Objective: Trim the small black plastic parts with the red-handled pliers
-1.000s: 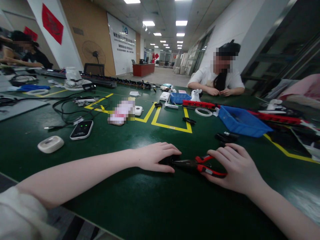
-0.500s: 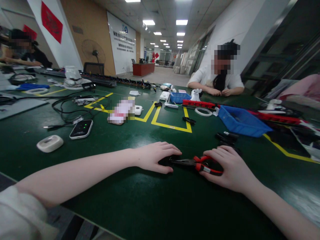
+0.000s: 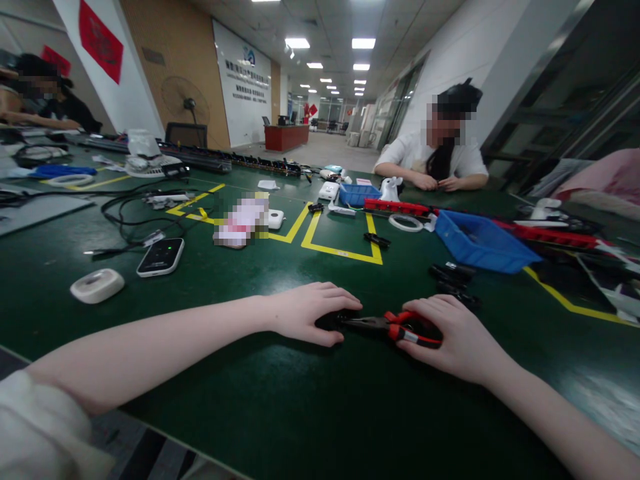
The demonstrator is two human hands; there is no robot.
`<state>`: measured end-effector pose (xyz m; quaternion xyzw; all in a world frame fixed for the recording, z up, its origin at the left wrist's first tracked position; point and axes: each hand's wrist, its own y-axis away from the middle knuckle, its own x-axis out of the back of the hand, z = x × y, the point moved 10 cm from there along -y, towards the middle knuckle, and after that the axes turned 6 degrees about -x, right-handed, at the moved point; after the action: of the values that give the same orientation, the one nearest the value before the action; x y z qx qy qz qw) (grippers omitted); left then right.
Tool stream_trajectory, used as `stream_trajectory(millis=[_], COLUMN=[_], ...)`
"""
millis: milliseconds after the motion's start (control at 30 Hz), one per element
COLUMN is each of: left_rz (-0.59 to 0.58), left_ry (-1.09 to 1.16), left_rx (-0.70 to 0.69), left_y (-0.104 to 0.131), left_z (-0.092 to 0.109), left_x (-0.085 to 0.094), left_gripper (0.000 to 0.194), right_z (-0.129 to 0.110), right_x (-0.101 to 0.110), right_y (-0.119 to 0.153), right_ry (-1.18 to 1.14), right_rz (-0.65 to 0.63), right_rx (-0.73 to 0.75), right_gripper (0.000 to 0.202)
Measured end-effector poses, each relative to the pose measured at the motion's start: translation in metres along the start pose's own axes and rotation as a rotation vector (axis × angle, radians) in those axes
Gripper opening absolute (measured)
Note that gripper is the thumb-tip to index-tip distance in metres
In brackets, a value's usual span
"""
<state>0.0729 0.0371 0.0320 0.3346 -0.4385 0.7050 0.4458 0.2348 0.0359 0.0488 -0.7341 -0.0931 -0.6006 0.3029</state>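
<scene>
Red-handled needle-nose pliers [image 3: 393,323] lie across my right hand [image 3: 453,337], whose fingers are wrapped round the grips. Their dark jaws point left and meet a small black part [image 3: 330,322] at my left hand [image 3: 310,315]. The thumb and fingers of the left hand curve round that part from both sides, low over the green tabletop. Shadow and the fingers hide most of the black part, so its kind cannot be made out. Just behind my right hand are several black pieces [image 3: 453,277].
A blue bin [image 3: 483,243] stands at the right. Farther back are a white ring [image 3: 405,223], a smaller blue bin [image 3: 356,194] and a phone [image 3: 243,220]. A white device with a screen [image 3: 161,257] and black cables [image 3: 117,213] lie left. Opposite sits a person [image 3: 435,157].
Both hands and the pliers keep almost the same pose. The whole view has shifted slightly. Fewer green lights show on the white device.
</scene>
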Motion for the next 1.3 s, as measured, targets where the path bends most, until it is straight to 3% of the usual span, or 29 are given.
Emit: stream_trajectory(millis=[433,1100,1300], left_rz=[-0.014,-0.023,-0.006], left_ry=[-0.018,-0.015,-0.016], left_rx=[-0.002,0.001,-0.004], left_y=[0.0,0.0,0.0], left_z=[0.002,0.002,0.002], left_x=[0.001,0.0,0.0], left_gripper=[0.054,0.054,0.054], right_z=[-0.004,-0.017,-0.016], right_x=[0.0,0.014,0.013], right_y=[0.002,0.011,0.011], right_ry=[0.057,0.298,0.273], right_rz=[0.031,0.213,0.215], right_rx=[0.049,0.182,0.179], right_gripper=[0.037,0.042,0.045])
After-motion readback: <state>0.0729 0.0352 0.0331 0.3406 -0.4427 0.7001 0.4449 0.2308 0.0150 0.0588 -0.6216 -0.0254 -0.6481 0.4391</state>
